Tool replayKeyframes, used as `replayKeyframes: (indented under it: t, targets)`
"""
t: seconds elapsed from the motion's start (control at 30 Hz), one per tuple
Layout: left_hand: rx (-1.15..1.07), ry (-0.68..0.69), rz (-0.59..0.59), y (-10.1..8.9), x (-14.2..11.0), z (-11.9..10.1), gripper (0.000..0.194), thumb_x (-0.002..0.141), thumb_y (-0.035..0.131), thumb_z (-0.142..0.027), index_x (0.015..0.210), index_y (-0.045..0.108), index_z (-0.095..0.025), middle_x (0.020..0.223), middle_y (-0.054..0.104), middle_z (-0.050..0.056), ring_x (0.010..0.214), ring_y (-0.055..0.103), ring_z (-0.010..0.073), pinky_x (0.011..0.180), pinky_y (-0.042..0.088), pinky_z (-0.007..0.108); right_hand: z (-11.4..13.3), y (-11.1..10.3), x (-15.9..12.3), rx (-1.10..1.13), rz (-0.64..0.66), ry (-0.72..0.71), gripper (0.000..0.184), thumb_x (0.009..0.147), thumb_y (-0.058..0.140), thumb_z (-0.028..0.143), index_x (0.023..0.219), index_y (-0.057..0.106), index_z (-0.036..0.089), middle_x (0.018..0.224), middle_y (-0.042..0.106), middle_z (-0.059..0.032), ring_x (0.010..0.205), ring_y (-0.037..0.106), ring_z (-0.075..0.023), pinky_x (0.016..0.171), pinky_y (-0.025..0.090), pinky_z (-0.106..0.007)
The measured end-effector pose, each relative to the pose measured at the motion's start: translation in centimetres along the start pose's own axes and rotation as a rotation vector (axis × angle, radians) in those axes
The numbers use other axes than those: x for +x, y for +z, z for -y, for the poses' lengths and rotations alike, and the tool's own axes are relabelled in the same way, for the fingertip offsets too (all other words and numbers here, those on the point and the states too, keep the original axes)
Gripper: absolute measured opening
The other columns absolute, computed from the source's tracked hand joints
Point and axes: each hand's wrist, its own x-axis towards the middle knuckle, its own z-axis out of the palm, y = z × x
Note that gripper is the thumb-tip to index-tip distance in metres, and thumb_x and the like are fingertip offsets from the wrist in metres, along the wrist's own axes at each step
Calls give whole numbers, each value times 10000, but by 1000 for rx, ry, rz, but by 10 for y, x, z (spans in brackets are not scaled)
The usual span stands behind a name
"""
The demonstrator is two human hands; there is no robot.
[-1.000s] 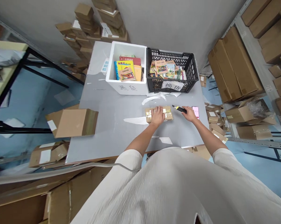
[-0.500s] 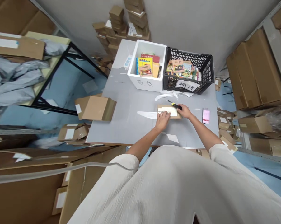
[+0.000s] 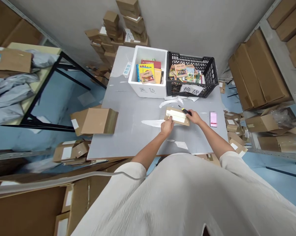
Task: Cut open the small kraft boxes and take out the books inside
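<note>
Parcel [image 3: 176, 115] now turned askew, hands [image 3: 167, 127] beside it, knife [image 3: 186, 111] in right

One view looks out from the wearer's head, facing forward and steeply down. The white shirt [image 3: 177, 193] looms nearest, at six o'clock. The table [image 3: 128, 131] spans the middle, farther off, with the left hand [image 3: 167, 127] and right hand [image 3: 194, 116] small, towards three o'clock from the centre. The wide frame takes in the wall [image 3: 187, 26] at twelve and shelving [image 3: 278, 59] between two and three.
</note>
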Motion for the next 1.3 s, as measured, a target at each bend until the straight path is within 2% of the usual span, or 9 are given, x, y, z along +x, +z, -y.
replayKeyframes:
  t: [0.2,0.3,0.53,0.7,0.87,0.97,1.13,1.23,1.3]
  targets:
    - [-184,64,-43,13,15,-11,650,1098,555,-307,1719,456,-141,1555,657,228,1383,703,367,1117,602,445,-8,-3,-8,70,-60,90,452,1029,565,504,1352,707,222,1351,804,-137,1216,731,-333,1078,598,-489]
    - [-274,106,-44,21,25,-16,687,1060,603,-274,1717,464,-128,1630,581,233,1504,620,361,1228,563,452,-11,-5,-15,76,-66,136,454,1038,556,508,1352,691,210,1353,804,-150,1223,740,-330,1098,590,-480]
    - [-432,149,34,37,49,-48,872,938,781,-297,1734,431,-228,1855,353,177,1671,453,405,1354,461,524,-22,-7,-40,185,-127,237,477,1038,555,533,1374,644,206,1379,794,-165,1268,743,-342,1141,570,-493]
    - [-303,192,75,43,54,-80,850,952,792,-358,1708,450,-173,1898,230,222,1636,498,436,1342,450,510,-41,-6,-59,289,-192,283,436,1015,613,539,1322,632,230,1361,802,-161,1263,741,-359,1127,573,-512]
    - [-127,278,49,44,51,-110,791,975,758,-458,1667,489,-185,1869,308,218,1661,433,440,1325,428,546,-59,3,-77,427,-215,389,358,1005,641,526,1249,599,266,1191,834,-96,1125,786,-313,1063,603,-482]
    - [-53,260,20,48,46,-128,787,963,755,-552,1639,508,-234,1845,348,207,1640,420,459,1302,411,604,-69,8,-85,574,-209,435,334,1013,645,543,1210,566,285,1075,830,-40,1053,803,-262,973,629,-420]
    - [38,185,5,53,39,-162,859,912,767,-588,1630,472,-220,1817,341,230,1611,392,510,1267,394,663,-86,3,-95,724,-239,462,380,989,721,565,1172,560,273,1099,814,-66,1014,799,-241,804,616,-332]
    - [87,181,32,46,42,-168,932,846,815,-509,1644,433,-214,1839,281,228,1603,386,525,1249,418,642,-95,-4,-98,696,-294,464,385,959,732,570,1145,581,269,1133,779,-61,968,773,-225,760,600,-319]
    - [129,249,66,37,48,-159,998,799,852,-491,1659,420,-227,1856,244,214,1626,350,526,1270,400,637,-100,-9,-99,665,-308,453,401,943,722,589,1144,598,265,1083,763,-45,902,741,-216,764,602,-333]
